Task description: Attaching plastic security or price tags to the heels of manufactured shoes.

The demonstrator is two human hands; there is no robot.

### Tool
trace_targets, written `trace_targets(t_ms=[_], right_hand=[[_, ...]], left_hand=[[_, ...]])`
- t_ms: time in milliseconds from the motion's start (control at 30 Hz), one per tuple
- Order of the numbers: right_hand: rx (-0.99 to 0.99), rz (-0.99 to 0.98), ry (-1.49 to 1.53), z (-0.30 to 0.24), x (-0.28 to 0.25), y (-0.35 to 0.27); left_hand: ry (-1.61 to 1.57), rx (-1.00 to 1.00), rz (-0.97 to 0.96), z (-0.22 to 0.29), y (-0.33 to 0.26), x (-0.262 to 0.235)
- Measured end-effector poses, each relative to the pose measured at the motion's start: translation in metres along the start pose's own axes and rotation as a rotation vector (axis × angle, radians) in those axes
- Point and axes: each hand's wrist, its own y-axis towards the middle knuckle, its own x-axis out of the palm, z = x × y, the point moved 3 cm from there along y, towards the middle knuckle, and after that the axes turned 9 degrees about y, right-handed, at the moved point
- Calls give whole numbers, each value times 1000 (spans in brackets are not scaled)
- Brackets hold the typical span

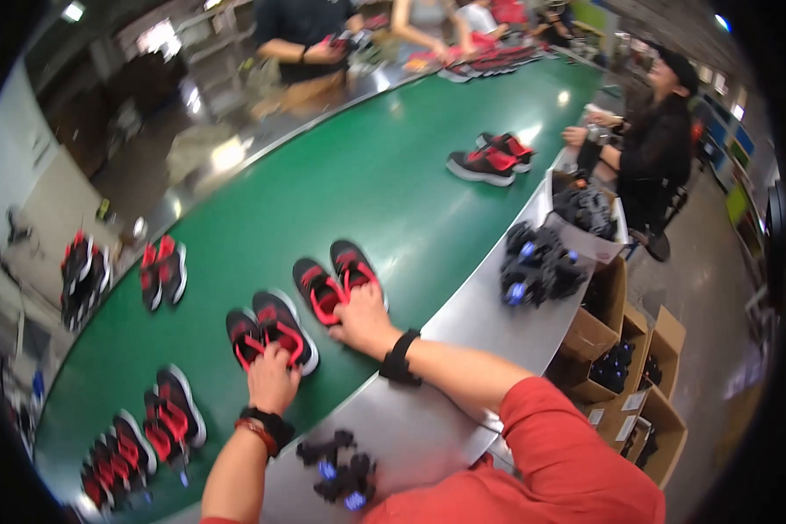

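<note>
Both hands on pairs of black-and-red shoes on a green belt.

Nearest, a cluster of dark parts (341, 472) lies on the grey bench (428, 419); the left hand (272, 377) has its grip closed on the near pair of shoes (271, 332) on the green belt (384, 183); just beside it, the right hand (362, 321) presses on the second pair (336, 278), its grip too hidden to tell; farther along, another pair (491, 159) lies before a seated person (655, 148).
</note>
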Motion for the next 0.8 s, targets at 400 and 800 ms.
trace_targets(t_ms=[400, 800], right_hand=[[-463, -29, 150, -100, -18, -50], [-574, -778, 223, -144, 16, -95]], left_hand=[[-112, -33, 209, -66, -94, -58], [-553, -299, 188, -108, -145, -17]])
